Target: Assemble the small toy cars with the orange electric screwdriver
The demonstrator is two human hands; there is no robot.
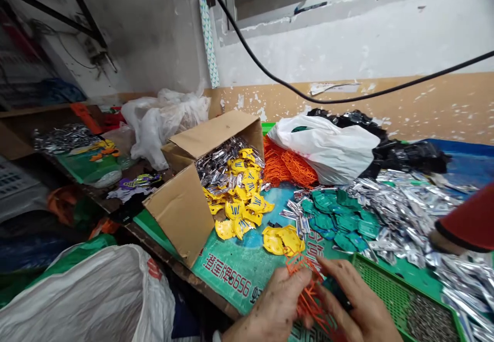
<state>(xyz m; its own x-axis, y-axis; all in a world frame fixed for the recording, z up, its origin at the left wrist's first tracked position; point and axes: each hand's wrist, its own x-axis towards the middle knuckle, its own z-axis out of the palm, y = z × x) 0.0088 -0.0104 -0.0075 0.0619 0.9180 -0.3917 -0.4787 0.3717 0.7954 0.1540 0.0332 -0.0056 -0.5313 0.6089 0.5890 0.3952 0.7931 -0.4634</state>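
Caution: Net Snagging

We may snag the net [307, 301] on the yellow pieces [283, 240], left of the tray [380, 285], if loose strands catch. We may knock the tray, since our right hand [358, 295] is just beside it. Left of the tray, our left hand [274, 298] pinches the net; our right hand, half curled, touches it. We cannot tell whether the right one also grips.
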